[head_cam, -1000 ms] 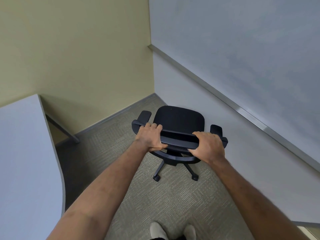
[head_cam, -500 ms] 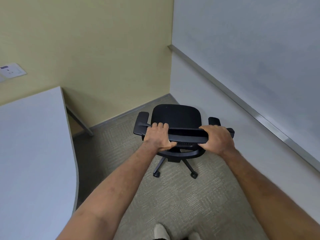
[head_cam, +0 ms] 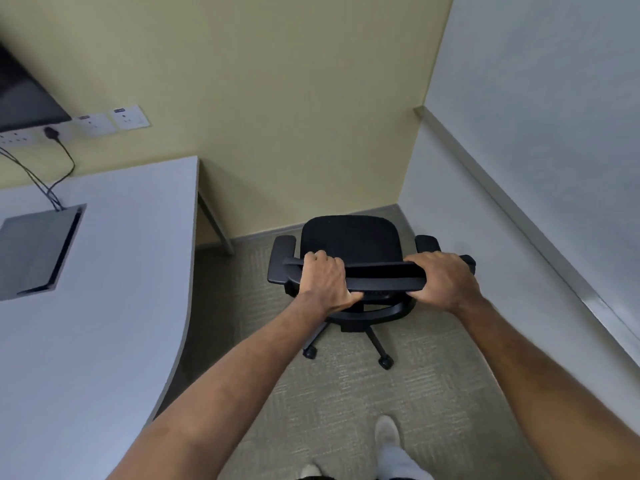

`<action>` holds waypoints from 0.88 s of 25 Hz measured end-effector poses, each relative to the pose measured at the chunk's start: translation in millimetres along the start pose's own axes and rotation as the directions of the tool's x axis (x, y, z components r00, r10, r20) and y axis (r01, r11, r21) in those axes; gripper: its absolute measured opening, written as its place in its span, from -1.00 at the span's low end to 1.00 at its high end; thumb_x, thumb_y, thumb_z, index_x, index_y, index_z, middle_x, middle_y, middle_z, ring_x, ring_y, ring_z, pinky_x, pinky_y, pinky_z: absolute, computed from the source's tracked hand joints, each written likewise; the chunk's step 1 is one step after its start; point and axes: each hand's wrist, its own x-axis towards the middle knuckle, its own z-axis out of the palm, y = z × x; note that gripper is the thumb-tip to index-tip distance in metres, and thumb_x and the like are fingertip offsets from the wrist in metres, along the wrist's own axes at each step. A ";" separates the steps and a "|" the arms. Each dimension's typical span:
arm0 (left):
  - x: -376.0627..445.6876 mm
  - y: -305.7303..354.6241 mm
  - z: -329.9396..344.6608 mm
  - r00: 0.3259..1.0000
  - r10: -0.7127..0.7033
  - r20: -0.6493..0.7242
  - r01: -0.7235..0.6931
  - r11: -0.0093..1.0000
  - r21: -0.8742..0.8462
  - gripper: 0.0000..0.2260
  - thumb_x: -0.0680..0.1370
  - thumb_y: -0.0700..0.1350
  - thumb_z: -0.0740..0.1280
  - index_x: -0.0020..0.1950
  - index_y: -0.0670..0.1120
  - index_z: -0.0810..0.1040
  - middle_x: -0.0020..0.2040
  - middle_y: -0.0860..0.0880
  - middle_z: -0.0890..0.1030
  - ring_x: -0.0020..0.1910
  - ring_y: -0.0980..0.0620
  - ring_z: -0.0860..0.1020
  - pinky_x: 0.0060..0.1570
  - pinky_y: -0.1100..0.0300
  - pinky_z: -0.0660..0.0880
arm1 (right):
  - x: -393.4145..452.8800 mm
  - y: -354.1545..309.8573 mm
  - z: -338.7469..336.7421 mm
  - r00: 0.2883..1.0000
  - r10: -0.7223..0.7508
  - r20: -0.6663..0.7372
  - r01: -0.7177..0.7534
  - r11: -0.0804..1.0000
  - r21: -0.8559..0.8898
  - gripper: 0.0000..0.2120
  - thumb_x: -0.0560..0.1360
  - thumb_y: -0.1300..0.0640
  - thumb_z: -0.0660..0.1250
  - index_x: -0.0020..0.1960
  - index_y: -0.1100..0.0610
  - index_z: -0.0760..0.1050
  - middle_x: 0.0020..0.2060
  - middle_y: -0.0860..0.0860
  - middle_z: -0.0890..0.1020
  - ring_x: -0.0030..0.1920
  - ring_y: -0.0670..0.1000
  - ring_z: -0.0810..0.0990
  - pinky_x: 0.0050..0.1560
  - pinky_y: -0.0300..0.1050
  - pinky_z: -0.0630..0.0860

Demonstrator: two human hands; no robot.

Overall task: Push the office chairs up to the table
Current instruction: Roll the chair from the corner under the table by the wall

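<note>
I see the white table (head_cam: 104,306) well left of my hands, carpet (head_cam: 346,393) bare between it and the black office chair (head_cam: 349,240); my left hand (head_cam: 325,284) and right hand (head_cam: 441,280) both clasp its backrest top; a cable hatch (head_cam: 34,251) lies far left.

table (head_cam: 104,306) and dark screen (head_cam: 24,98) cut off at left edge.

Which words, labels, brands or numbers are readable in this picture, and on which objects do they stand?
No text can be read.
Wall socket plates: small dark labels at the top, too blurred to read.
Black chair, table, dark screen: no visible writing.
</note>
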 end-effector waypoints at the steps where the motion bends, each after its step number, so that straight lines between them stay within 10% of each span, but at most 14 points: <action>1: 2.4 -2.7 -2.7 1.000 -0.004 0.007 0.004 1.000 0.009 -0.30 0.44 0.57 0.10 -0.02 -0.07 0.52 -0.15 -0.06 0.57 -0.13 -0.08 0.46 0.01 -0.07 0.36 | 10.0 5.3 -0.8 0.999 -0.037 0.007 0.037 0.999 0.004 -0.75 0.38 -0.30 0.30 -0.11 -0.15 0.49 -0.29 -0.17 0.61 -0.21 0.01 0.60 -0.19 -0.05 0.40; 7: 8.2 -28.1 9.1 0.995 -0.102 0.008 0.101 0.970 -0.223 -0.35 0.46 0.44 0.22 0.29 -0.06 0.47 0.19 -0.07 0.55 0.17 -0.12 0.47 0.26 -0.12 0.31 | 79.9 28.2 -4.5 0.970 -0.224 0.090 0.225 0.974 0.002 -0.66 0.34 -0.28 0.35 0.06 -0.18 0.53 -0.13 -0.19 0.65 -0.08 0.00 0.62 -0.05 -0.05 0.42; 22: 20.4 -80.3 20.9 0.909 -0.399 0.121 0.415 0.830 -0.374 -0.24 0.41 0.44 0.18 0.42 -0.05 0.45 0.28 -0.09 0.55 0.24 -0.12 0.49 0.26 -0.11 0.43 | 225.7 -20.6 5.2 0.867 -0.371 0.331 0.413 0.908 -0.063 -0.34 0.29 0.00 0.41 0.38 -0.22 0.44 0.24 -0.10 0.62 0.27 0.08 0.54 0.36 0.03 0.35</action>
